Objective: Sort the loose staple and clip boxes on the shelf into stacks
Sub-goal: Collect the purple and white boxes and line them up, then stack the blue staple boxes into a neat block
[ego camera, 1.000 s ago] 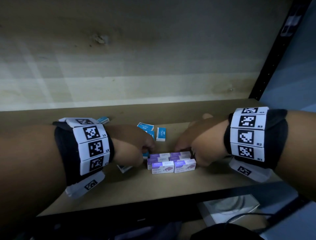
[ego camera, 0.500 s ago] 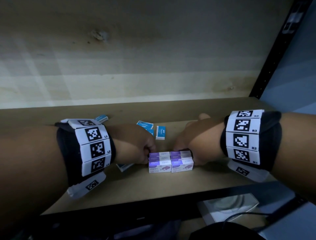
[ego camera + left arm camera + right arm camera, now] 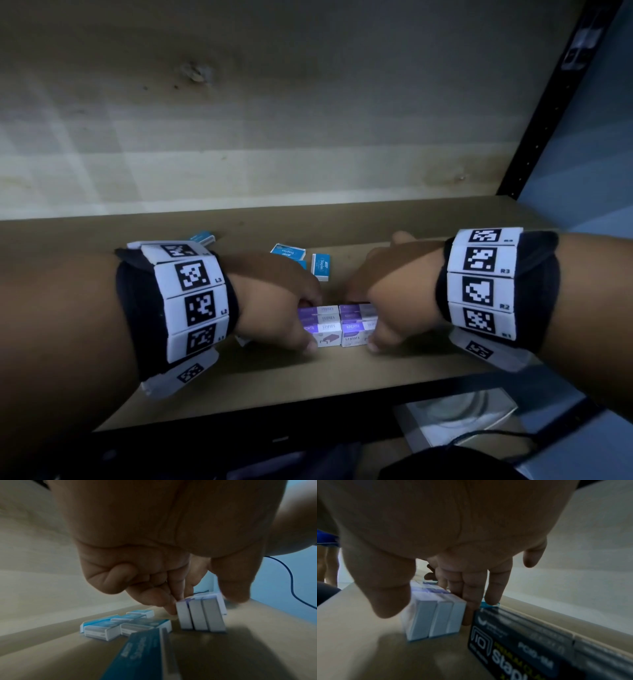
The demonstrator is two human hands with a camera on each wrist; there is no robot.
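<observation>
A block of purple-and-white staple boxes (image 3: 337,325) stands on edge mid-shelf on the wooden shelf (image 3: 342,377), in two side-by-side groups. My left hand (image 3: 291,318) pinches its left end, thumb in front and fingers (image 3: 169,605) behind. My right hand (image 3: 380,318) pinches the right end the same way, with the fingers (image 3: 469,608) at the back. The wrist views show the block's grey ends (image 3: 200,615) (image 3: 435,615). Loose blue staple boxes (image 3: 287,251) lie behind, toward the back wall.
A blue box (image 3: 203,237) lies at the far left behind my left wrist. A dark blue box (image 3: 142,654) lies flat under my left wrist. A row of black staple boxes (image 3: 513,649) runs along the back on the right. A black post (image 3: 534,137) bounds the right.
Both hands have closed in on the ends of the purple block, thumbs coming round to the front. The two groups of boxes are pressed closer together than before.
</observation>
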